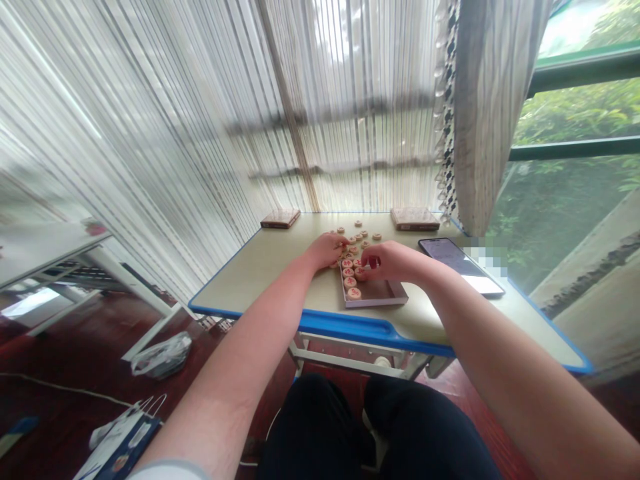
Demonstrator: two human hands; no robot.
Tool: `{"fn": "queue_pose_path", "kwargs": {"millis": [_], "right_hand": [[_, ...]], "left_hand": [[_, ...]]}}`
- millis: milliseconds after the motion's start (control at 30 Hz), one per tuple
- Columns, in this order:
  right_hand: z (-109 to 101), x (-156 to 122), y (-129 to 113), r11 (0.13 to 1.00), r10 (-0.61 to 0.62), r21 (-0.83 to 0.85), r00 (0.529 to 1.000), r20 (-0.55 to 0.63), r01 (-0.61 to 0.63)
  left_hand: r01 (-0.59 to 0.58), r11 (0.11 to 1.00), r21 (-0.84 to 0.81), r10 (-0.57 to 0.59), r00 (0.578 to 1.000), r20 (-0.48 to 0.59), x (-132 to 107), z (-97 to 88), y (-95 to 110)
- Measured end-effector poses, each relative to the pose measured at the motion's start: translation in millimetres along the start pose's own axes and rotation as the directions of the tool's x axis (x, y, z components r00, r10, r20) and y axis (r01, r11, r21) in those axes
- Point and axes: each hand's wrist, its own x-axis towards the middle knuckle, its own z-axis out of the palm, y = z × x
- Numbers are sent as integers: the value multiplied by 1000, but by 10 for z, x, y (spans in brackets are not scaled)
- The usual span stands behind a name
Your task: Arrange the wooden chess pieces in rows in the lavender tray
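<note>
My left hand (327, 249) reaches over a loose group of round wooden xiangqi pieces with its fingers stretched out, touching the nearest ones. Its thumb side is partly hidden. Close by on the right, my right hand (381, 259) is bent down over a shallow open box (383, 291), its fingertips pinching a xiangqi piece (360, 274) in the box's second column. Several pieces with red characters, such as one near the front corner (354, 293), lie flat in rows along the box's left side. More loose pieces (359, 237) are scattered behind the box.
Two flat brown boxes lie at the table's back, one left (281, 219) and one right (415, 219). A phone (460, 265) rests on the right side of the blue-edged table (250, 280). Plastic (163, 353) and paper bags (123, 440) are on the floor at left.
</note>
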Motion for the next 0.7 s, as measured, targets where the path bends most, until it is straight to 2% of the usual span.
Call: {"fn": "queue_pose_path", "kwargs": {"millis": [233,400,567,700], "right_hand": [[-42,-18,-16,1000,18,9,1000,8,-18],[-75,-36,-28,1000,-3,23,1000,5,3],[-75,-34,6,999,-29,14,998,-56,29],[-71,-19,39,1000,-4,16,994,-111,6]], "left_hand": [[12,999,39,-7,993,-119,21,36,-57],[-30,999,32,31,999,-30,32,55,-80],[34,998,50,-34,999,-4,20,-9,-25],[65,996,65,-63,998,-31,-3,-44,13]]}}
